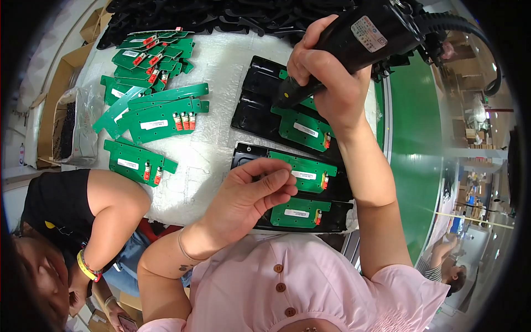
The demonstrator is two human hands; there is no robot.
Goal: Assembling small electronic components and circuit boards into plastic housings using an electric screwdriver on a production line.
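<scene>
My right hand (340, 91) is wrapped round a black electric screwdriver (345, 47), a cable trailing off its rear. The driver's tip points down at a black plastic housing (255, 108) where a green circuit board (301, 131) lies. Closer to me, my left hand (249, 193) has thumb and fingers pinched together; anything between them is too small to make out. It hovers over another housing, partly covering a green board (318, 176) with a white label and red parts. Below that, a third board (296, 214) sits in a black housing.
Several loose green boards (160, 119) are piled on the white padded table (215, 83) to the left. Black plastic parts (221, 16) heap along the far edge. A cardboard box (61, 110) with a plastic bag stands left. A co-worker's arm (119, 207) rests at the near left.
</scene>
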